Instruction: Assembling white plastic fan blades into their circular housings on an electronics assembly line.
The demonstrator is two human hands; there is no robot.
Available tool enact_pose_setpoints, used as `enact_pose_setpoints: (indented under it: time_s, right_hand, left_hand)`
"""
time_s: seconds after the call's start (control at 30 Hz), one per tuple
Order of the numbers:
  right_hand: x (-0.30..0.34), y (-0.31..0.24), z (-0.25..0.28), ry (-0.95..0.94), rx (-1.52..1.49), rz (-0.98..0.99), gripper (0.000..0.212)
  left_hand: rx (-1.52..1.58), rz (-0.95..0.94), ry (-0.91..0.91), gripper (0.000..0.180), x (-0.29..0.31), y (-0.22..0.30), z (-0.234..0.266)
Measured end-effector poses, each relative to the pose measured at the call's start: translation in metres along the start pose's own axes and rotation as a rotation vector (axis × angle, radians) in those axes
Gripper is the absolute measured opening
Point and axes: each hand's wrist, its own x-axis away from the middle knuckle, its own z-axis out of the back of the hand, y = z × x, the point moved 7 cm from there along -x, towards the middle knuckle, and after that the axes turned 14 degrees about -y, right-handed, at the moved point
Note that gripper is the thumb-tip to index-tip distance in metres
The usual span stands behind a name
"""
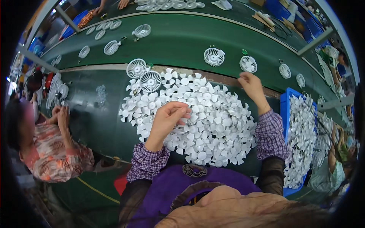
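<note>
A large heap of white fan blades (213, 125) lies on the dark table in front of me. My left hand (170, 117) hovers over its left part, fingers curled in against the thumb; anything between them is hidden. My right hand (251, 85) reaches past the heap's far right side to the green belt. Its closed fingertips meet the near rim of a round white fan housing (248, 64), which has a small green part beside it. Two more slatted fan housings, one (136, 68) behind the other (150, 81), rest at the heap's far left corner.
On the green belt (175, 38) more fan housings stand apart, one (214, 57) left of my right hand. A blue crate (286, 125) full of white blades is at my right. Small clear pieces (100, 95) lie on the table toward a co-worker (53, 148) seated at left.
</note>
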Motion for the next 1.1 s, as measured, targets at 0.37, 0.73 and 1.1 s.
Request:
enact_pose_setpoints:
  time_s: [0.37, 0.73, 1.1]
  right_hand:
    - [-0.061, -0.042, -0.048, 0.085, 0.372, 0.240, 0.024]
    - [0.039, -0.211, -0.081, -0.378, 0.229, 0.802, 0.021]
    - [0.040, -0.119, -0.074, -0.221, 0.294, 0.275, 0.036]
  left_hand:
    - [-0.025, -0.011, 0.016, 0.017, 0.010, -0.004, 0.012]
    - [0.486, -0.125, -0.035, 0.051, -0.018, 0.002, 0.023]
    - [0.432, -0.129, 0.126, 0.045, 0.000, -0.011, 0.026]
